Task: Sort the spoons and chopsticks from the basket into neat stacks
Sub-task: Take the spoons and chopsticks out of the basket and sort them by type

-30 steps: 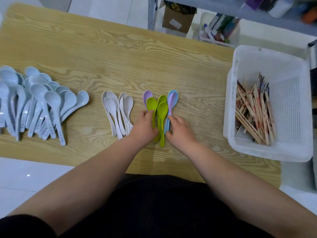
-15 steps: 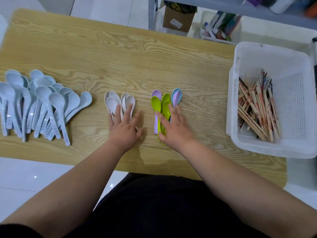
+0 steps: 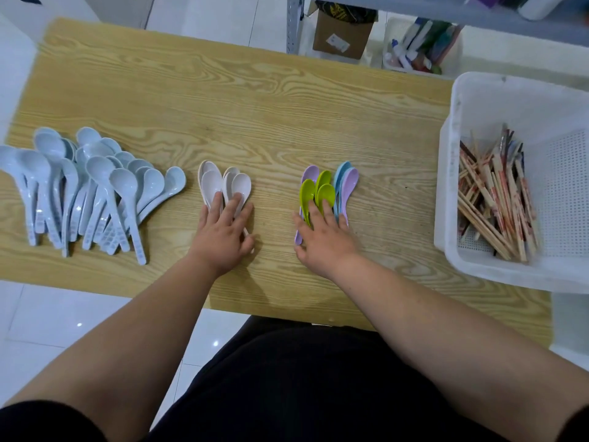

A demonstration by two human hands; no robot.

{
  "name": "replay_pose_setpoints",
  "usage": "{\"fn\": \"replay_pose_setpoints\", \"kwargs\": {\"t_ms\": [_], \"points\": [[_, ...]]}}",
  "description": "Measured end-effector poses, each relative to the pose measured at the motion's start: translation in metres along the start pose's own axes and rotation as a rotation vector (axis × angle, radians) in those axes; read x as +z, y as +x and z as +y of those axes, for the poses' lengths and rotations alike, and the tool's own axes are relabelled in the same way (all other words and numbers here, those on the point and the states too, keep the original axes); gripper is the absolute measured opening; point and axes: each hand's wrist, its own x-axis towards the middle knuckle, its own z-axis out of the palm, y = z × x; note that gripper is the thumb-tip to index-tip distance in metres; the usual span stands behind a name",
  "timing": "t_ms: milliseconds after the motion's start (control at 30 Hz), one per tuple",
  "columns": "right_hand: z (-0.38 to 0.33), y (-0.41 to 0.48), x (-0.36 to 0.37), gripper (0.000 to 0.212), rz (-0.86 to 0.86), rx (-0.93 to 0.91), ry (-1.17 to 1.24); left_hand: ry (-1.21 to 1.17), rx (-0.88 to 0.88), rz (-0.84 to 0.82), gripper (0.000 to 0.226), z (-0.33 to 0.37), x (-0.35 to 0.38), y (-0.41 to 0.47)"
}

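Note:
On the wooden table (image 3: pixel 242 100) lie three groups of spoons. A big heap of pale blue spoons (image 3: pixel 86 186) is at the left. Several white spoons (image 3: pixel 212 183) lie in the middle, and my left hand (image 3: pixel 223 231) rests flat on their handles with straight fingers. To the right lie green, purple and blue spoons (image 3: pixel 325 186); my right hand (image 3: pixel 325 237) presses flat on their handles. A white plastic basket (image 3: pixel 510 100) at the right edge holds several wooden chopsticks (image 3: pixel 497 202).
Behind the table stand a cardboard box (image 3: pixel 344 30) and a white bin of bottles (image 3: pixel 420 46) under a metal shelf. The basket overhangs the table's right edge. White tiled floor shows on the left and near side.
My left hand moved from the coloured spoons to the white spoons and flattened on them. My right hand opened flat on the coloured spoons, and the two groups now lie farther apart.

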Motion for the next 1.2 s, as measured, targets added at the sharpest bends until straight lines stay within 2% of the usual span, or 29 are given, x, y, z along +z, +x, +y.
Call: {"fn": "replay_pose_setpoints", "kwargs": {"t_ms": [100, 167, 300, 467, 700, 833, 967, 1100, 1200], "points": [[0.006, -0.013, -0.008, 0.074, 0.012, -0.024, 0.037, 0.014, -0.012, 0.004, 0.078, 0.014, -0.01, -0.004], [0.015, -0.029, -0.012, 0.071, 0.064, -0.04, 0.082, -0.01, 0.003, 0.062, 0.072, 0.027, -0.014, -0.007], [0.04, -0.069, -0.019, 0.059, 0.092, -0.031, 0.179, -0.158, 0.195, 0.181, 0.058, 0.066, -0.02, -0.011], [0.077, -0.121, -0.035, 0.042, 0.117, 0.033, 0.279, -0.37, 0.237, 0.063, 0.048, 0.138, -0.039, -0.021], [0.151, -0.186, -0.046, 0.036, 0.286, 0.076, 0.374, -0.391, 0.428, 0.059, 0.053, 0.231, -0.061, -0.013], [0.216, -0.213, -0.044, 0.036, 0.365, 0.077, 0.402, -0.471, 0.43, 0.08, 0.046, 0.298, -0.066, -0.003], [0.288, -0.234, -0.034, 0.039, 0.392, 0.082, 0.368, -0.495, 0.357, 0.078, 0.033, 0.367, -0.061, 0.008], [0.348, -0.239, -0.02, 0.034, 0.46, -0.039, 0.262, -0.418, 0.307, 0.036, 0.033, 0.419, -0.048, 0.022], [0.381, -0.232, -0.016, 0.03, 0.511, -0.148, 0.161, -0.414, 0.171, -0.048, 0.029, 0.445, -0.039, 0.035]]}}
